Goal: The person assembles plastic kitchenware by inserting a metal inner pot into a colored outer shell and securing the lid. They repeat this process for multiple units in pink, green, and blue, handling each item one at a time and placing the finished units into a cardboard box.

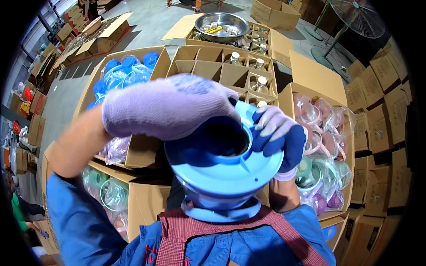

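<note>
Gripping a blue plastic lid (pixel 224 170), left hand (pixel 166 106) clasps its collar; right hand (pixel 279 137) pinches the rim at 3 o'clock. Divided carton (pixel 208 66) at 12 o'clock holds few bottles (pixel 259 64); most cells unfilled.

The lid (pixel 222 168) sits close before the person's chest, with the left hand (pixel 168 106) on top of it and the right hand (pixel 279 137) at its right edge. Behind it stands a divided carton (pixel 208 62) with bottles (pixel 259 84) in its right cells, and a metal bowl (pixel 222 26) rests on the carton farther back. Boxes of bagged parts (pixel 324 146) flank both sides.
</note>
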